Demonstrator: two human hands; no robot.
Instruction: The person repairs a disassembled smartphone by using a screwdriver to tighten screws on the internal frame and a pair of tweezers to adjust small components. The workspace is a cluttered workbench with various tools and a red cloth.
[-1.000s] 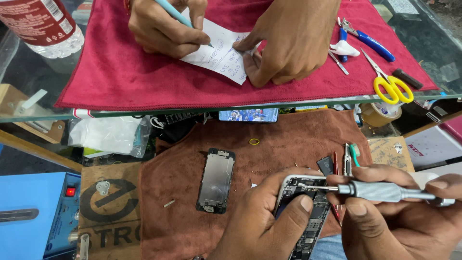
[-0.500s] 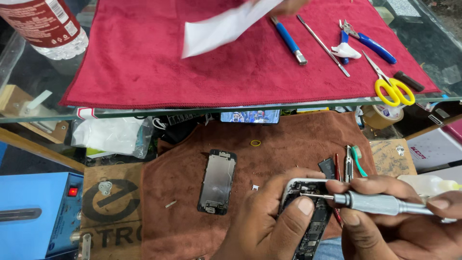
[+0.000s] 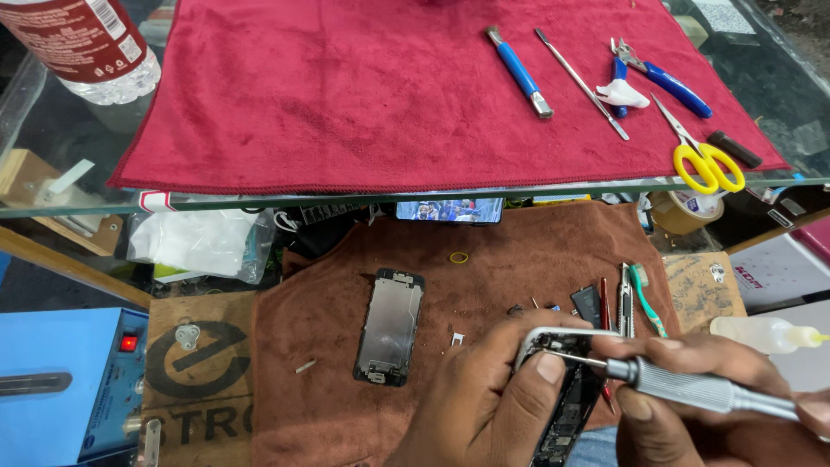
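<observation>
My left hand (image 3: 488,398) grips an opened phone body (image 3: 566,393) at the bottom of the view, thumb pressed on its top edge. My right hand (image 3: 692,424) holds a silver screwdriver (image 3: 683,387) whose thin tip points left into the phone's upper corner. To the left, a detached phone screen panel (image 3: 389,326) lies face down on the brown cloth (image 3: 484,285). Small screws and bits are scattered on the cloth around it.
A red cloth (image 3: 363,95) covers a glass shelf above, with a blue-handled brush (image 3: 519,71), metal rod (image 3: 579,82), blue pliers (image 3: 661,78) and yellow scissors (image 3: 705,160). A bottle (image 3: 86,43) stands top left. Tweezers and a toothbrush (image 3: 644,298) lie right; a blue box (image 3: 56,380) sits left.
Another person's hands, the pen and the white paper have left the red cloth. A blue-handled brush now lies there. My hands stay on the phone, the screwdriver tip shifting slightly.
</observation>
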